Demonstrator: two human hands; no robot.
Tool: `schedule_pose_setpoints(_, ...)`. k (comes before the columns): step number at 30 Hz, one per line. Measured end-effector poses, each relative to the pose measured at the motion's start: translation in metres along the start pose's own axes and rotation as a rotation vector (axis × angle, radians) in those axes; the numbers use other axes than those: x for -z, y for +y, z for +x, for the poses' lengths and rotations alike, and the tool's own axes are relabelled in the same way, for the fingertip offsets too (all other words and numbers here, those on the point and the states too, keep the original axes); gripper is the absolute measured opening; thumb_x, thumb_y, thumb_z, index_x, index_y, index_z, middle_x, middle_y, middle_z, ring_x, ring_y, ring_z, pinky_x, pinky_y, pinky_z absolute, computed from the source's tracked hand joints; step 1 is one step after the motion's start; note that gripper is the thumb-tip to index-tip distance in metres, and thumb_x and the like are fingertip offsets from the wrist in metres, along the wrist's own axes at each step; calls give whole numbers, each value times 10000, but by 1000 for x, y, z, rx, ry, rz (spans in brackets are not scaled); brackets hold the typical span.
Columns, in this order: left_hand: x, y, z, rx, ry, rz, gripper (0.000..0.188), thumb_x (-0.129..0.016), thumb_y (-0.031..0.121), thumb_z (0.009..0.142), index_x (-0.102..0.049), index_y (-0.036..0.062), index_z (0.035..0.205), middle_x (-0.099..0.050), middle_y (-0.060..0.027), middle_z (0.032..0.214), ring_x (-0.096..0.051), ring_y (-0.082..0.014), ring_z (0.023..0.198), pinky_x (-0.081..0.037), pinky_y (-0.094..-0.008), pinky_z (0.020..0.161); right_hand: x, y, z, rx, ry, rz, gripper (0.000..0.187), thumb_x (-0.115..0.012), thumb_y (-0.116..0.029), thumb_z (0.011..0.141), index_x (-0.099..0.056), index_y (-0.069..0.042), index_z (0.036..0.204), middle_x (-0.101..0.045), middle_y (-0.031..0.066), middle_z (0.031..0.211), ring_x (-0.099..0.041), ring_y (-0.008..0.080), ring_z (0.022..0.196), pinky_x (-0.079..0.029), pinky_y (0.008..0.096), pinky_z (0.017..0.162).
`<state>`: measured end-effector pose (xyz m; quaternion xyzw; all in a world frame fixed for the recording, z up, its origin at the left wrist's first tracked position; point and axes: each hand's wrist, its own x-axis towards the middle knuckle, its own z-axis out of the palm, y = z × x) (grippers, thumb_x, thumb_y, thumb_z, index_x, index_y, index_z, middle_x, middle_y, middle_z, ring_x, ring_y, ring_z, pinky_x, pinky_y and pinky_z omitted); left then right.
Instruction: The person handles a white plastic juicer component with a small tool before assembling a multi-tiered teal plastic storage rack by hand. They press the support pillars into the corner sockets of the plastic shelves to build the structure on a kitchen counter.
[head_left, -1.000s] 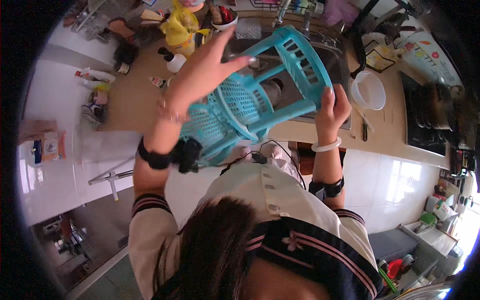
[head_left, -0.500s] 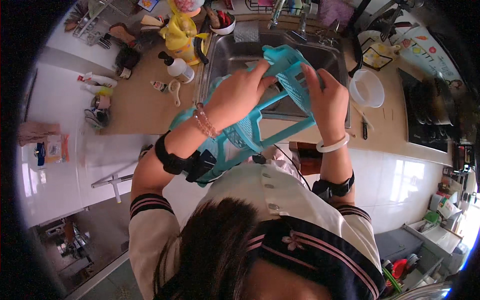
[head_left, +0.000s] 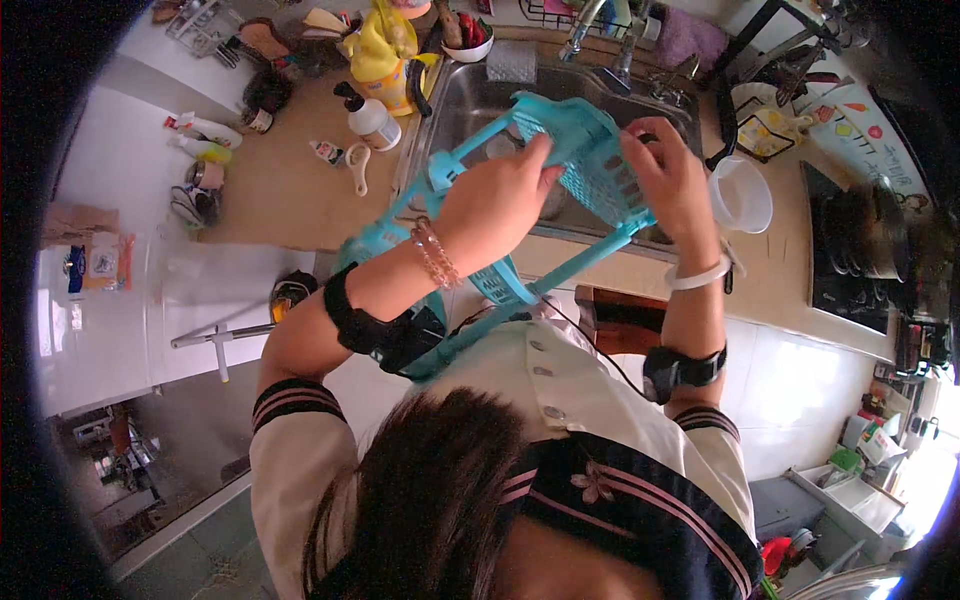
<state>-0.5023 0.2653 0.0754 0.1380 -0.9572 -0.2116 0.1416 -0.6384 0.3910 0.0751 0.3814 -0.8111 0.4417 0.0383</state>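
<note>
A turquoise plastic rack with perforated shelves and bar-like posts lies tilted across my front, its far end over the sink. My left hand is at the end shelf's left side, thumb and forefinger closed near its edge; the other fingers are hidden beneath. At the shelf's right edge, my right hand has its fingers curled in a pinch against the rim. The rack's lower part passes under my left forearm and rests close to my body.
The steel sink with a faucet lies beyond the rack. On the left counter stand a white pump bottle, a yellow container and a peeler-like tool. A translucent bowl sits right of the sink.
My right hand has moved outward to the right along the end shelf. The shelf has turned to show more of its perforated face, and my left hand has shifted slightly right and down.
</note>
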Motion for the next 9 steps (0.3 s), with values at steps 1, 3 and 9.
schedule_pose_setpoints(1,-1,6,-4,-56,-10,43,199,-468,203,800,-430,29,889,-538,-149,579,-539,-312,511,-420,-406,422,1,0,4,14,-68,112,322,-495,-355,791,-544,-38,822,-551,135,574,-553,318,524,-427,353,493)
schedule_pose_setpoints(3,-4,6,-9,-113,-28,84,194,-477,192,791,-433,29,886,-539,-147,593,-540,-310,510,-422,-406,420,-7,0,7,11,-181,157,342,-464,-360,797,-537,-26,807,-564,150,617,-579,305,595,-436,370,544)
schedule_pose_setpoints(9,-10,1,-25,-121,-51,221,179,-503,163,769,-438,32,873,-540,-149,681,-568,-285,568,-450,-371,446,-24,1,-8,-167,-360,14,424,-434,-392,817,-506,-2,965,-560,86,674,-569,197,507,-447,293,409)
